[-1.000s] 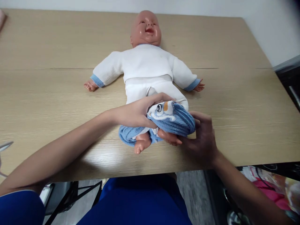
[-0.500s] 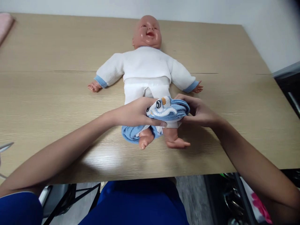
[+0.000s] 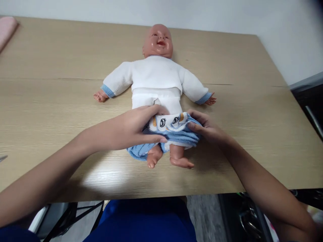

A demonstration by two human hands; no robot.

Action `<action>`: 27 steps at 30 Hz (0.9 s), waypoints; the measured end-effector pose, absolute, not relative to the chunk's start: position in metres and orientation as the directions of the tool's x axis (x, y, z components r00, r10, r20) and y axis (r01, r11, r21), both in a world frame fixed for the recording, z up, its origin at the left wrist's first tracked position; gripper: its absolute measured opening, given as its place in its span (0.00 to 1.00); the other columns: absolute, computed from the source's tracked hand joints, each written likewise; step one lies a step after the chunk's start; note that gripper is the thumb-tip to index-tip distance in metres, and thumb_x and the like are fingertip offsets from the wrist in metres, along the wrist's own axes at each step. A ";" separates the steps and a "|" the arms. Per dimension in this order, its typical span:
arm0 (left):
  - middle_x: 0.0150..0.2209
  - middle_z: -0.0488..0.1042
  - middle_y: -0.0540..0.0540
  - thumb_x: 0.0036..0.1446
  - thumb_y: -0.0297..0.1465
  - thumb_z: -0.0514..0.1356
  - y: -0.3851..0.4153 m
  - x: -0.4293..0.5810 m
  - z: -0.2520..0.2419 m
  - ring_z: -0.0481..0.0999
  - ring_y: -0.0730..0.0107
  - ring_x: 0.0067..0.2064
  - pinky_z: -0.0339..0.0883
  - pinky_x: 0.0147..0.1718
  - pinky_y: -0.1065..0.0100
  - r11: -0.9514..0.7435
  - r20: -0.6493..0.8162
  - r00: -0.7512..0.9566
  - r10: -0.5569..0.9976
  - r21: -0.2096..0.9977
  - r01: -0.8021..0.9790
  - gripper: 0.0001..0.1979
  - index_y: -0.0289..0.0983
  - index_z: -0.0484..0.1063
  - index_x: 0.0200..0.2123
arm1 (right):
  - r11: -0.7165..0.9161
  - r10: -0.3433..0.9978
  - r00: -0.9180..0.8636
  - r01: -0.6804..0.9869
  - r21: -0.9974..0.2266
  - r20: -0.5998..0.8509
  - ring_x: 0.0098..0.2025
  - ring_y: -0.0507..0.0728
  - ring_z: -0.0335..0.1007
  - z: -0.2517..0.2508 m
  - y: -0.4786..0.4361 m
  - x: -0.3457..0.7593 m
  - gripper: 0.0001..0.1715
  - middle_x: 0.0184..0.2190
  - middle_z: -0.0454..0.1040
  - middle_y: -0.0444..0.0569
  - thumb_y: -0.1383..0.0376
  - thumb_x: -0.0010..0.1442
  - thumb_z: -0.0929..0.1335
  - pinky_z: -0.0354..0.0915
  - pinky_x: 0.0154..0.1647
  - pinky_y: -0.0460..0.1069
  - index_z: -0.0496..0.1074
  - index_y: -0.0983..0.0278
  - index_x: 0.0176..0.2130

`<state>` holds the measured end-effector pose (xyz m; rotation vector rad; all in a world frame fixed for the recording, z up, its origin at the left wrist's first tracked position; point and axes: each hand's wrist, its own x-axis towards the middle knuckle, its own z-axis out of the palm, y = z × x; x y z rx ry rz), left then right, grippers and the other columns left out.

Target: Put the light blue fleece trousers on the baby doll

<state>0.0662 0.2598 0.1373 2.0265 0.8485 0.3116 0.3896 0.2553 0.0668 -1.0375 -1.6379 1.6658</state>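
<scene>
A baby doll (image 3: 156, 75) in a white top with blue cuffs lies on its back, head at the far side. Blue terry pants (image 3: 181, 136) are bunched around its lower legs, with a white panel of embroidered eyes facing up. From the left, my left hand (image 3: 136, 129) grips the pants, its thumb below the panel and its fingers at the upper edge. My right hand (image 3: 204, 126) pinches the pants' right side, thumb on top. Both bare doll feet (image 3: 180, 162) stick out beneath the cloth. White cloth covers the doll's hips and thighs.
The doll lies on a light wooden table (image 3: 63, 111), near its front edge. A pink item (image 3: 6, 30) is at the far left corner. Below the front edge on the right is a dark container (image 3: 242, 215) with shiny metal things in it.
The eye panel has turned to face up and spread wider. The gathered pants have opened out across both legs. My left hand has shifted left; the whole view has tilted slightly.
</scene>
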 end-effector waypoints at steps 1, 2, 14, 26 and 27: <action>0.54 0.81 0.42 0.71 0.51 0.69 0.254 0.059 0.136 0.78 0.56 0.48 0.68 0.43 0.62 -0.332 -0.124 0.694 0.709 0.810 0.484 0.31 0.42 0.71 0.67 | -0.070 0.861 -0.495 0.106 -0.992 -0.113 0.38 0.55 0.72 0.065 0.254 0.386 0.20 0.39 0.78 0.43 0.46 0.70 0.78 0.69 0.39 0.48 0.81 0.58 0.47; 0.52 0.81 0.43 0.70 0.51 0.70 0.247 0.051 0.134 0.77 0.57 0.46 0.68 0.41 0.63 -0.285 -0.150 0.647 0.747 0.807 0.517 0.30 0.42 0.72 0.67 | -0.046 0.884 -0.459 0.099 -0.994 -0.087 0.39 0.55 0.72 0.063 0.253 0.383 0.18 0.40 0.78 0.43 0.47 0.71 0.78 0.70 0.41 0.47 0.81 0.58 0.47; 0.52 0.77 0.46 0.77 0.41 0.66 0.215 0.015 0.099 0.76 0.62 0.53 0.71 0.51 0.64 0.060 -0.149 0.546 0.824 0.982 0.179 0.09 0.43 0.75 0.48 | 0.273 0.945 -0.207 0.068 -0.960 0.254 0.39 0.55 0.69 0.061 0.264 0.359 0.18 0.38 0.76 0.44 0.45 0.73 0.76 0.67 0.39 0.49 0.82 0.56 0.43; 0.26 0.61 0.58 0.70 0.59 0.67 0.267 0.030 0.034 0.57 0.73 0.24 0.51 0.23 0.67 -0.083 0.081 0.100 0.992 0.996 0.012 0.27 0.45 0.64 0.43 | 0.047 0.964 -0.262 -0.021 -0.999 0.051 0.28 0.52 0.56 0.061 0.312 0.324 0.33 0.29 0.67 0.41 0.34 0.60 0.80 0.55 0.27 0.49 0.77 0.57 0.41; 0.25 0.61 0.58 0.68 0.60 0.68 0.273 0.031 0.030 0.56 0.73 0.23 0.50 0.23 0.67 -0.063 0.066 0.101 0.993 0.997 -0.033 0.28 0.45 0.64 0.42 | 0.022 0.958 -0.284 -0.026 -0.999 0.029 0.27 0.52 0.55 0.059 0.315 0.324 0.33 0.29 0.67 0.41 0.34 0.60 0.80 0.55 0.27 0.49 0.77 0.57 0.41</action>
